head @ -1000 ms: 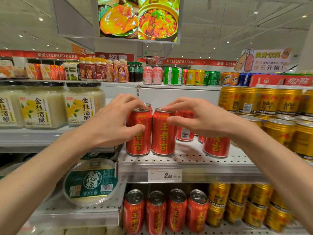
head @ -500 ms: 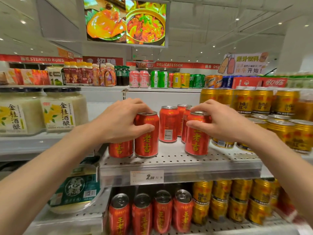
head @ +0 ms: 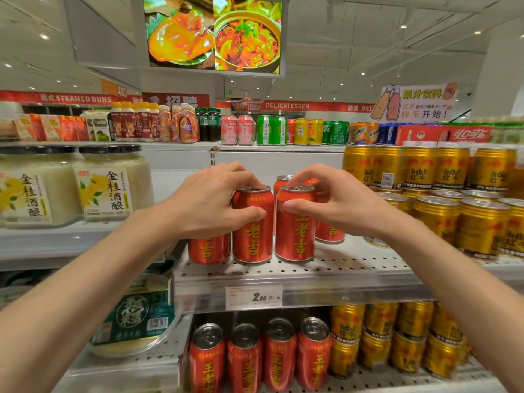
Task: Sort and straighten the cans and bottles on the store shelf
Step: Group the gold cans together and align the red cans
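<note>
- head view: left hand (head: 211, 199) grips a red can (head: 252, 225) near its top, thumb across the label, fingers curled over the rim; the can stands upright at the front of the perforated shelf (head: 354, 268).
- right hand (head: 337, 199) holds a second red can (head: 295, 222) the same way, thumb on the front, fingertips over the lid. the two cans stand side by side, almost touching, labels facing out.
- grip from above looks chosen so each can may be twisted or slid without tipping; my reading: label-facing and lining up the front edge.
- a third red can (head: 209, 249) stands just left of the pair, partly behind the left wrist, in the same front row. more red cans sit behind; one (head: 330, 232) shows under the right hand, further back.
- gold cans (head: 433, 219) fill the right of the same shelf, apart from the red group.
- price tag (head: 253, 297) on the shelf lip just below the red pair.
- lower shelf: row of red cans (head: 262, 355), gold ones beside them.
- left bay: big jars (head: 110, 185) with white contents, not in play.
- judgement: front row partly made; gap right of the pair not yet filled.
</note>
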`<state>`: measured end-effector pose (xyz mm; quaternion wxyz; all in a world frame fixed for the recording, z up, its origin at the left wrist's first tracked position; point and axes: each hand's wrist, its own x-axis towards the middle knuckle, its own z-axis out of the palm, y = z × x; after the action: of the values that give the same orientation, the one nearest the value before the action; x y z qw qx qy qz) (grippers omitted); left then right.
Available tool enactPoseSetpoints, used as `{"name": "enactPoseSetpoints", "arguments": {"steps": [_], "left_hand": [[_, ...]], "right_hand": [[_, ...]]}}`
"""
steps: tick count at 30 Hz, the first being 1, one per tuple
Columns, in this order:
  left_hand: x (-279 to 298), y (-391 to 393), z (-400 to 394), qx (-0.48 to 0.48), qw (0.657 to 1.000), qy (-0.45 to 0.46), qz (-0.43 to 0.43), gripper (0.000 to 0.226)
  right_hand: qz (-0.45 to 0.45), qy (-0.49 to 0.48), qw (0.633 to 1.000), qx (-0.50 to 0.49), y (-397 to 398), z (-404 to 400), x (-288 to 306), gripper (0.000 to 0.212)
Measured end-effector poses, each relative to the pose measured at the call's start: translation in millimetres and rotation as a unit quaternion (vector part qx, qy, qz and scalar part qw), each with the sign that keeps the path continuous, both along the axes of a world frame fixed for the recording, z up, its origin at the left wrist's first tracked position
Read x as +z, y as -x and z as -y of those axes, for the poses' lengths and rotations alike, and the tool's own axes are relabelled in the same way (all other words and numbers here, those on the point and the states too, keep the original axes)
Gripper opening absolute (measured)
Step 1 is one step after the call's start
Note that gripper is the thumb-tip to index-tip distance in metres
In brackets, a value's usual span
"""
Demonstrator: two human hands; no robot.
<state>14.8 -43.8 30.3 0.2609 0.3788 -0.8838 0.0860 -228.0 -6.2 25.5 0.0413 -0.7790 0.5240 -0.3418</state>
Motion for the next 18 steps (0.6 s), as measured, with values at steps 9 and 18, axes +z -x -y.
{"name": "enactPoseSetpoints", "arguments": {"steps": [9,18], "left_hand": [[-1,1,-1,0.008,1.0,0.001,-0.001,0.059],[5,7,-5,-0.008,1.0,0.02,0.012,0.069]], "right_hand": [[-0.016,0.025,1.0,-0.004,2,-5,3,0.047],[-0.044,0.093,0.989,-0.111,41,-7,9,0.04]]}}
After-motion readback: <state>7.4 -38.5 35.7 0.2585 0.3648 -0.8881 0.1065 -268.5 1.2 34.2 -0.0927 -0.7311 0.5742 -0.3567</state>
